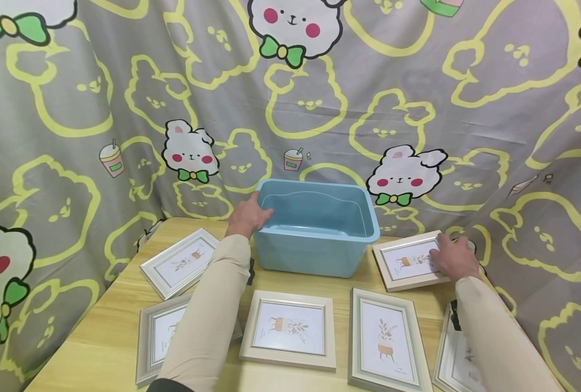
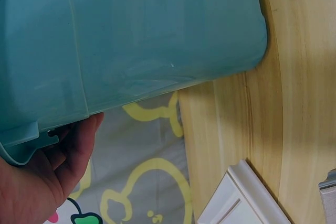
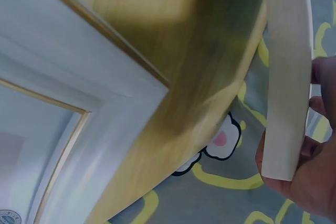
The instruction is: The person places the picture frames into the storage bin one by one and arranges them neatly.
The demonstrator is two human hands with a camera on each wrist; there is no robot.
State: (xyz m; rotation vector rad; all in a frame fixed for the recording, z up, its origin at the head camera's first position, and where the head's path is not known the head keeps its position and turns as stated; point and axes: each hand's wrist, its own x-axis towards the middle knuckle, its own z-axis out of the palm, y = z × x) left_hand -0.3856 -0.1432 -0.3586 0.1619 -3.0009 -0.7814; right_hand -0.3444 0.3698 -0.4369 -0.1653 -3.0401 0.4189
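Observation:
My left hand grips the left rim of a blue plastic bin at the back of the table; in the left wrist view its fingers curl under the rim. Inside, the bin shows bare walls and floor. On the right, my right hand holds the right edge of a cream picture frame. The right wrist view shows that frame's side edge between thumb and fingers, out past the table's edge. Its left end lies close beside the bin.
Several more picture frames lie face up: a white one at left, a grey one partly under my left arm, a cream one in front, a grey-beige one, and a silver one by my right arm. A patterned curtain surrounds the table.

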